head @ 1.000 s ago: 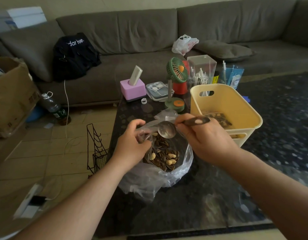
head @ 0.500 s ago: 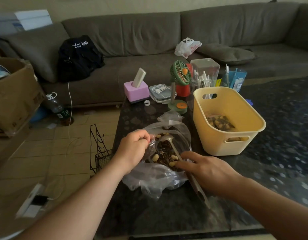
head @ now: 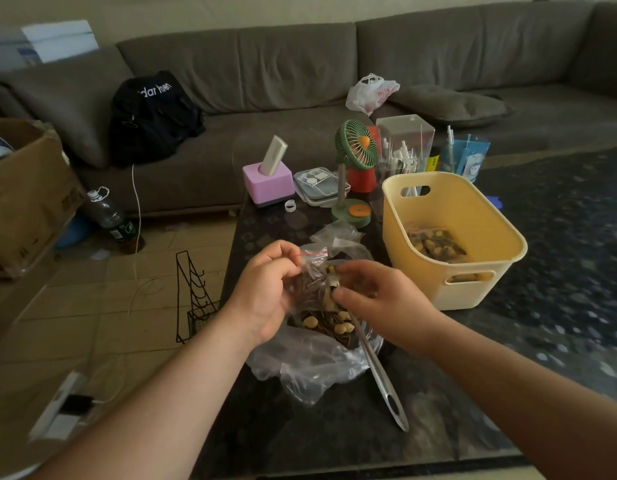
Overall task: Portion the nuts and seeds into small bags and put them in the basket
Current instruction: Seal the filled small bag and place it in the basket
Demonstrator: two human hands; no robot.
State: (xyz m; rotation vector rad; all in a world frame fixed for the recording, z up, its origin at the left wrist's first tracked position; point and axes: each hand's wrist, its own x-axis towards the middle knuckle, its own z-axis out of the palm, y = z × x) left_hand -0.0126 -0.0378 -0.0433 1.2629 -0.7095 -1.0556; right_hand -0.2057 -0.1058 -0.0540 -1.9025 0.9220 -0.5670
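Clear small bag (head: pixel 312 268) pinched between my left hand (head: pixel 265 292) and right hand (head: pixel 380 299), near the table's (head: pixel 335 431) left edge, basket (head: pixel 452 237) rightward.

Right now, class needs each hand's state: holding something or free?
Left hand: pinches the small bag near its red-striped top.
Right hand: fingers curled at the same bag; the grip itself is blurred.

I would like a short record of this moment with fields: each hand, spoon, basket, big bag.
left hand: pinches the small zip bag at its top
right hand: fingers at the same bag
spoon: rests in the big bag, handle out toward the person
basket: yellow, holds one filled bag
big bag: open, with nuts and seeds
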